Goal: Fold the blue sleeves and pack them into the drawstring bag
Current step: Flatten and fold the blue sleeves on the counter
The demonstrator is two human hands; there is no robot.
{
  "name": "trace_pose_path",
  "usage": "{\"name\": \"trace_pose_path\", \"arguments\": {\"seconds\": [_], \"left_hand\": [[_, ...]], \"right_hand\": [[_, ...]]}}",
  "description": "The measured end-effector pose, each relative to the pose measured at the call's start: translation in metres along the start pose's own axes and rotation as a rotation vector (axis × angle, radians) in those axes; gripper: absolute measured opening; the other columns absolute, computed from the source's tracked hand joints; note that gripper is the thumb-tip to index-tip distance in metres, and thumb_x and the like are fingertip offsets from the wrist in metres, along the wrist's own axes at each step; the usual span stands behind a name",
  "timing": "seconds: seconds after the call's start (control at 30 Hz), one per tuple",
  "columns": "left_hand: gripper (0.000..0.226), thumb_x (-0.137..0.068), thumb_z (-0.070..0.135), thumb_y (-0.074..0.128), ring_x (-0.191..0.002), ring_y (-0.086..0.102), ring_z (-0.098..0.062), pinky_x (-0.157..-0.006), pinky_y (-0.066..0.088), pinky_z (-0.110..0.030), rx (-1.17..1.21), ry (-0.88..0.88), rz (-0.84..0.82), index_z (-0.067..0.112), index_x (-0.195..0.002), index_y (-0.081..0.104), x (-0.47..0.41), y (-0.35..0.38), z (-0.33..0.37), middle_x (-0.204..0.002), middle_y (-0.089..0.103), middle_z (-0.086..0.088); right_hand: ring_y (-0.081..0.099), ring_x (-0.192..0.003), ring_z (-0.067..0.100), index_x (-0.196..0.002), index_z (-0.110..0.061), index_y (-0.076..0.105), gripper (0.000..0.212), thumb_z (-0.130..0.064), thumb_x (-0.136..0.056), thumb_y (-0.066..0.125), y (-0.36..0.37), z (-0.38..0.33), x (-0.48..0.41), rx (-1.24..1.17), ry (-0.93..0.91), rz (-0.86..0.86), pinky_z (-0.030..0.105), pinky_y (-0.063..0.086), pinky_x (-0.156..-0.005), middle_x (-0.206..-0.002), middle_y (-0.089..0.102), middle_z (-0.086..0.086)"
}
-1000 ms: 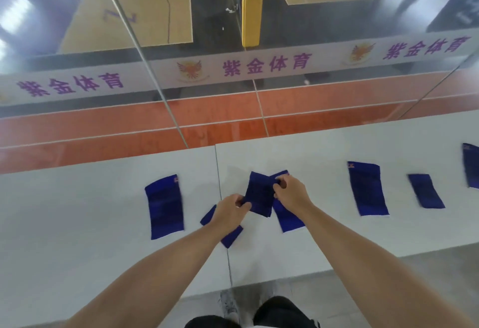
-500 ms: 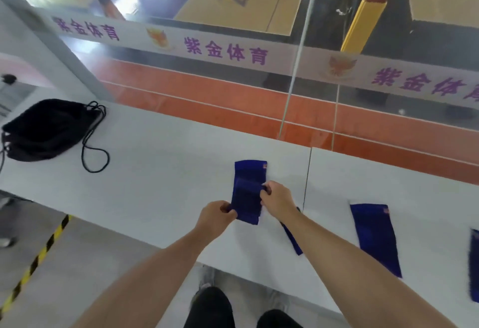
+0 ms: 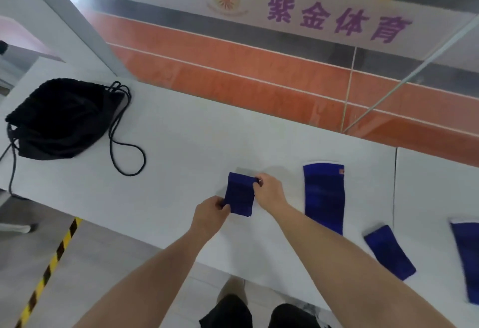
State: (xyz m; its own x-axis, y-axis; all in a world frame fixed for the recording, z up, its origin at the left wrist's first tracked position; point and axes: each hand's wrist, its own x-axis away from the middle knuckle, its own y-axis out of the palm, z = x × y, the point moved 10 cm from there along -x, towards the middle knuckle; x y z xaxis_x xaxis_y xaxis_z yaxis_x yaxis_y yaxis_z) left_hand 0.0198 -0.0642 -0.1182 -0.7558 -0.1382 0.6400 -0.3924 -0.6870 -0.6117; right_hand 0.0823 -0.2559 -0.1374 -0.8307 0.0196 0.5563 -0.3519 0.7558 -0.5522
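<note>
While on blue sleeve [image 3: 239,194], fingers [image 3: 260,184] tight

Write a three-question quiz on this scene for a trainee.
1. What do the left hand and right hand hold? A: a ball. B: a folded sleeve. C: nothing.
2. True or false: the bag lies on the table to the hands' left.
3. How many other sleeves lie flat to the hands' right?
Key: 1 B; 2 true; 3 three (long sleeve, short sleeve, cut-off sleeve).
</note>
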Motion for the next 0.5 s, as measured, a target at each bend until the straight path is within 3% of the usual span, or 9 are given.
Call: {"name": "trace_pose_path", "arguments": {"seconds": [0.1,0.23,0.37,0.5], "left_hand": [[0.023,-0.092,0.028,0.058,-0.094,0.064,-0.021,-0.081,0.050,-0.031,-0.094,-0.004,-0.037,0.013,-0.107,0.067,-0.022,-0.005,-0.014,-0.102,0.070,-0.003],[0.028,-0.094,0.029,0.059,-0.102,0.058,-0.022,-0.085,0.051,-0.034,-0.207,0.124,0.108,0.015,-0.118,0.063,-0.026,-0.021,-0.001,-0.112,0.063,-0.001],[0.009,-0.097,0.022,0.053,-0.086,0.061,-0.019,-0.072,0.052,-0.032,-0.211,0.323,0.122,0.020,-0.099,0.062,-0.016,-0.017,0.051,-0.094,0.065,0.004],[0.016,-0.100,0.025,0.049,-0.081,0.065,-0.017,-0.073,0.055,-0.035,-0.254,0.409,-0.008,0.022,-0.103,0.064,-0.004,0.024,0.115,-0.090,0.070,0.005]], "right_hand": [[0.063,-0.094,0.027,-0.110,-0.006,0.065,0.021,-0.011,-0.095,0.052,0.010,-0.003,-0.014,-0.005,0.047,0.005,0.028,0.042,-0.076,-0.099,0.069,0.010],[0.061,-0.104,0.028,-0.120,-0.005,0.062,0.027,-0.018,-0.098,0.054,-0.008,0.007,-0.014,0.017,0.079,0.032,0.028,0.044,-0.085,-0.109,0.067,0.012],[0.062,-0.088,0.026,-0.092,-0.012,0.062,0.013,-0.020,-0.096,0.053,-0.057,0.033,0.001,0.060,0.104,0.092,0.035,0.050,-0.073,-0.091,0.066,0.006],[0.060,-0.074,0.022,-0.082,-0.015,0.057,0.017,-0.024,-0.095,0.052,-0.126,0.090,0.036,0.069,0.177,0.186,0.040,0.052,-0.068,-0.079,0.064,0.001]]}}
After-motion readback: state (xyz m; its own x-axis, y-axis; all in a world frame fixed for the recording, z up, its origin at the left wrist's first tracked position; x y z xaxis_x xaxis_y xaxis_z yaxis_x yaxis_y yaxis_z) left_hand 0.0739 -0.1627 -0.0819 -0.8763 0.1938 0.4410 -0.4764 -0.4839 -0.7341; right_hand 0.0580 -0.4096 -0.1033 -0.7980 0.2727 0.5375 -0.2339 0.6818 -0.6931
